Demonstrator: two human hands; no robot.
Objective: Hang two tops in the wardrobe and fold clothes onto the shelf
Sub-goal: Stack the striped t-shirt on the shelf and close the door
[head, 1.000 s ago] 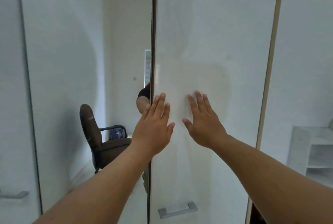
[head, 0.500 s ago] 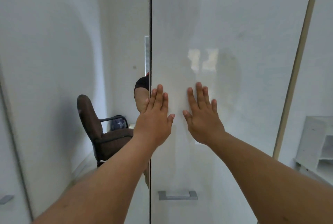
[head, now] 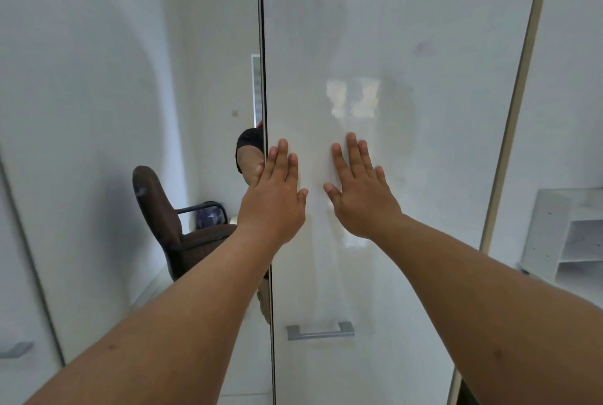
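Both hands are flat, fingers straight, on the glossy wardrobe door (head: 408,45): left hand (head: 272,199) right at its left edge, right hand (head: 360,196) just beside it. The door's long axis runs vertical, and its handle (head: 320,331) sits well below both palms. No clothes in sight, no readable writing anywhere.

No text, label, brand, number or sign is showing legibly anywhere in this view. The glossy white wardrobe door (head: 391,45) is carrying only reflections, and its grey handle (head: 320,330) is bearing no marking that can be read.
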